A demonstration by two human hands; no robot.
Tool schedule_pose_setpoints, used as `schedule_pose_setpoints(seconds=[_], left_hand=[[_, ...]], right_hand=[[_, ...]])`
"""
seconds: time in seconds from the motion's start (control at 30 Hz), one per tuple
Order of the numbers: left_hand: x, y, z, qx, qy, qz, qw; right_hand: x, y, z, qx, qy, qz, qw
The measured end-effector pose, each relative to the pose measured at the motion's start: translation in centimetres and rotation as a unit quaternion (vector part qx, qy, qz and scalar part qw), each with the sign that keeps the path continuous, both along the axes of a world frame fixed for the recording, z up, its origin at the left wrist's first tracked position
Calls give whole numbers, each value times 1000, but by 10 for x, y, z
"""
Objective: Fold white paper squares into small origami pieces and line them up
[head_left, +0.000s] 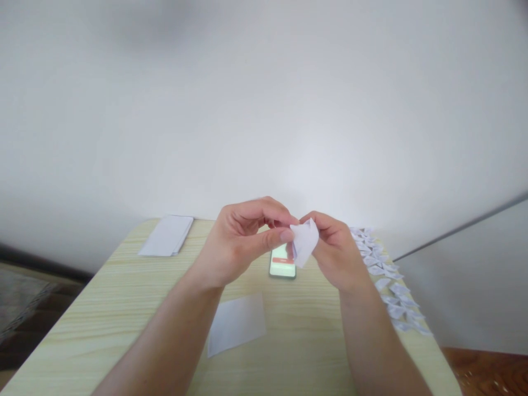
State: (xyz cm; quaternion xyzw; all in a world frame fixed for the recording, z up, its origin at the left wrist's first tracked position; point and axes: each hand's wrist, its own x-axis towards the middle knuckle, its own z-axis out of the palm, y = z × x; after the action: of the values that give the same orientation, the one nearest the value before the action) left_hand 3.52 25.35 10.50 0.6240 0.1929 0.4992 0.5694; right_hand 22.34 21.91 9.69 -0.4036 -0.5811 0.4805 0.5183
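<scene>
Folded white paper [306, 241] is up in the air over the table [305, 330], held between both hands, which are close together. The left hand [251, 236] has its thumb and index finger pinched on the paper's left edge, and the right hand [336, 247] has hold of the other side, though its grip is partly hidden. Just below and behind the paper there's a phone [282, 269] lying with its screen lit. One loose white sheet [238, 323] sits nearer the person, partly behind the left forearm, a stack of sheets [166, 236] is at the far left, and lots of small folded pieces [398, 297] line the right edge.
</scene>
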Motion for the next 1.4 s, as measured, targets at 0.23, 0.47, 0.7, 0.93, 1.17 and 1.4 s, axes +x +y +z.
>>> schedule_pose_setpoints(seconds=[0.23, 0.47, 0.7, 0.93, 1.17, 1.4], left_hand=[[-2, 0, 1, 9, 2, -4, 1000], [-4, 4, -1, 30, 1, 17, 999], [-3, 4, -3, 32, 46, 91, 994], [1, -1, 1, 43, 108, 113, 987], [-1, -1, 5, 10, 131, 73, 989], [0, 0, 5, 14, 162, 101, 982]], right_hand=[[1, -7, 4, 4, -53, 28, 998], [4, -5, 3, -1, -101, 22, 995], [17, -1, 4, 87, -112, -101, 985], [2, -5, 8, 151, -145, -86, 974], [2, -7, 10, 116, -167, -80, 976], [2, -7, 10, 86, -161, -77, 980]])
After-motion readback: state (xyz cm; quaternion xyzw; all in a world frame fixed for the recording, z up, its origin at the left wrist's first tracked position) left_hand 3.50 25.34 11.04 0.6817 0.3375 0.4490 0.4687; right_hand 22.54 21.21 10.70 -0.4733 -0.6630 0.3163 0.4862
